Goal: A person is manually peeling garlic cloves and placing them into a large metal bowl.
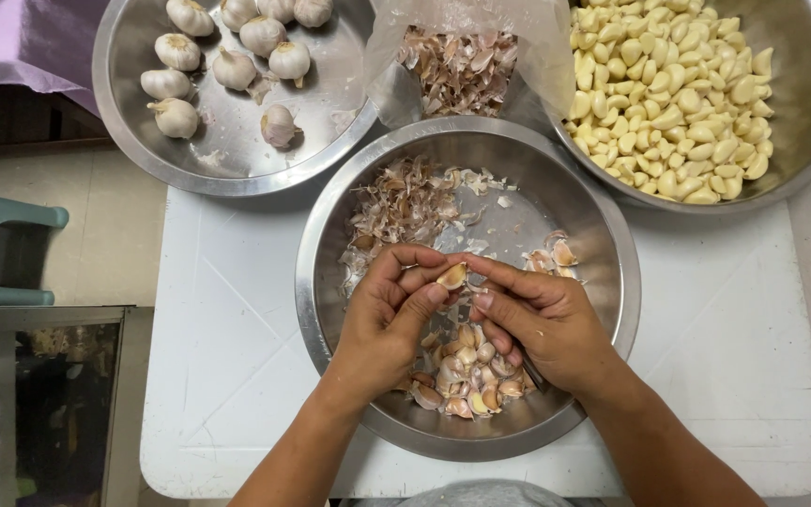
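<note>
Two hands are peeling a garlic clove (451, 276) over a steel bowl (603, 235).

The left hand (389, 314) is pinching the clove between thumb and fingertips, and the right hand (542, 324) is closing narrowly on its skin, possibly also gripping a small blade, though that is hard to make out. Beneath them, unpeeled cloves (466, 376) are lying at the bowl's near side and papery skins (401, 207) at its far side. The bowl is sitting mid-worktop (237, 310). At the far left corner a tray of whole garlic bulbs (227, 56) is resting; at the far right, a bowl of peeled cloves (673, 94); between them, a plastic bag of skins (457, 61).
</note>
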